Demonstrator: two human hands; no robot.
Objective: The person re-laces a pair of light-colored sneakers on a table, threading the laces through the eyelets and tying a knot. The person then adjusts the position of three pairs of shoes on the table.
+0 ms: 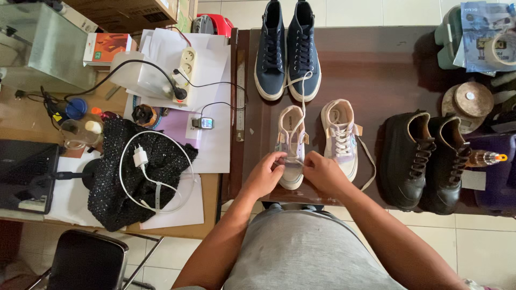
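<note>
we note a dark brown table [376,59] carrying three pairs of footwear in view from above. at its far edge stands a pair of navy high-top sneakers [286,51]; to the right sits a pair of black chunky shoes [427,158], side by side and touching. between these lies a pair of small white sneakers: the right-hand white sneaker [339,137] rests untouched with one lace trailing off toward the table's near edge, and the left-hand white sneaker [292,145] sits at the near edge directly under both hands. the left hand [263,176] is pinched on the lace at that shoe's toe end; the right hand [321,173] is likewise closed on the lace beside it, fingertips of the two hands nearly meeting. on the adjoining desk to the left we record a black knitted cloth [129,172] with a white charger cable [148,172] coiled on top.
</note>
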